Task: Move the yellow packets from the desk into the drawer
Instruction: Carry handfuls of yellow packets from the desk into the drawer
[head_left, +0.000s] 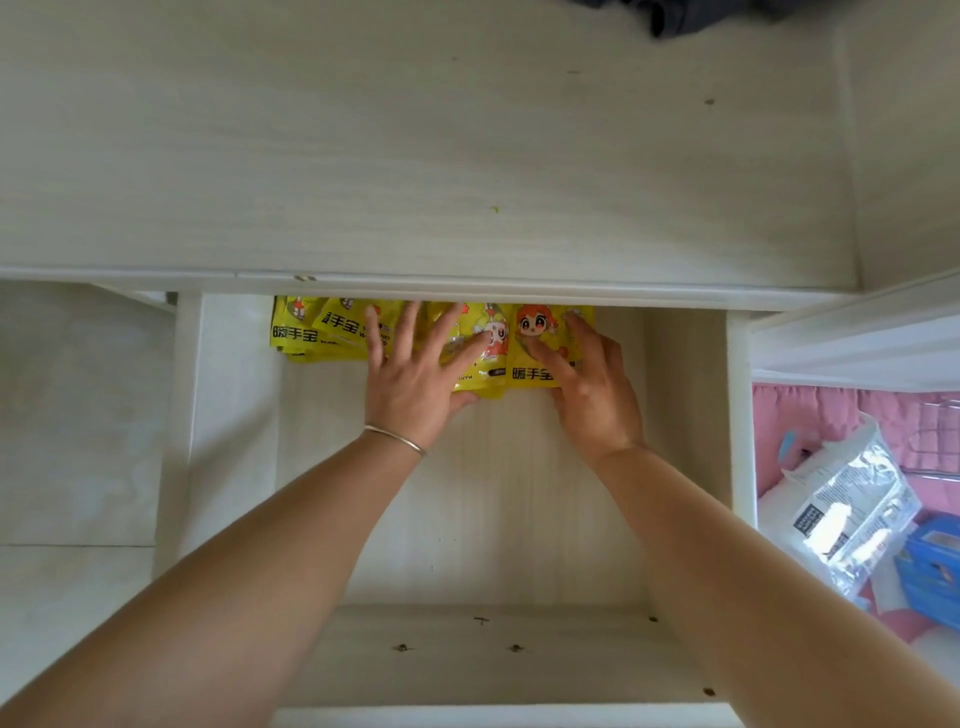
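The glossy yellow packets (332, 327) are seen at the back of the open white wooden drawer (685, 415), partly under the pale desk top (415, 156). They are pressed flat by the left hand (410, 379) and the right hand (592, 395), whose fingers are spread out and not closed around anything.

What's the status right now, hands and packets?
Left hand and right hand open, fingers flat on yellow packets. Packets at back of open drawer, partly under the desk edge. Nothing blocking.

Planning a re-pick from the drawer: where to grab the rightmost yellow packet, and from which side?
Probably its near bottom edge, coming from the drawer's open front. The rightmost yellow packet lies flat on the drawer floor, its far end under the desk lip, the right hand partly covering it.
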